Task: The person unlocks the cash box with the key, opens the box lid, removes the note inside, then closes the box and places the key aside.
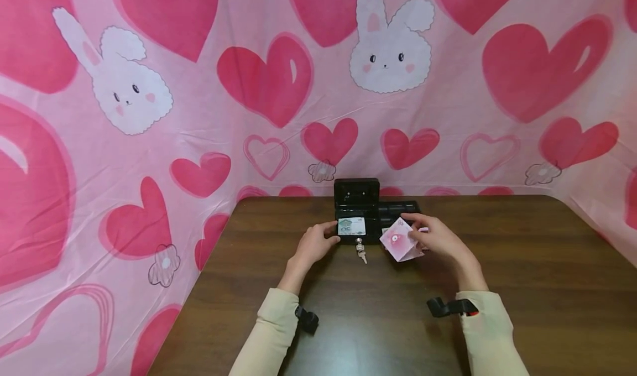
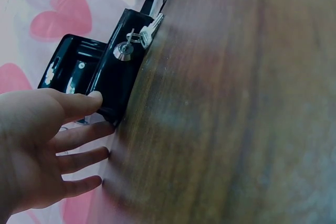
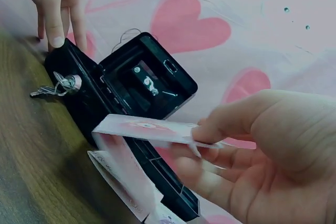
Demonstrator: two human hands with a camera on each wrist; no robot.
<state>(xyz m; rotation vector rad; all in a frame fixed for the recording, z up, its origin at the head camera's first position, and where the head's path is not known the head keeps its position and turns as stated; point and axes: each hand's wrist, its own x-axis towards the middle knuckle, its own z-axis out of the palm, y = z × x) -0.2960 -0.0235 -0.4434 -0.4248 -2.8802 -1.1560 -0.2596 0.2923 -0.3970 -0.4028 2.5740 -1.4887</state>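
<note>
Hands work at a small black box point(image 1: 356, 210) with its lid up, near the far edge of the desk point(image 1: 522, 287). The left hand point(image 1: 313, 244) rests straight fingers point(image 2: 84, 103) against the box's left corner, steadying it and gripping nothing. A key point(image 1: 360, 249) hangs in the front lock, and a banknote point(image 1: 351, 226) lies inside. The right hand point(image 1: 438, 238) pinches a few pink banknotes point(image 1: 400, 240) between thumb and fingers, just right of the box, above a black tray point(image 1: 398, 207). The notes are folded and fanned loosely, so I judge a light pinch could let one slip onto the desk. A knock from the right hand could also tip the lid shut.
</note>
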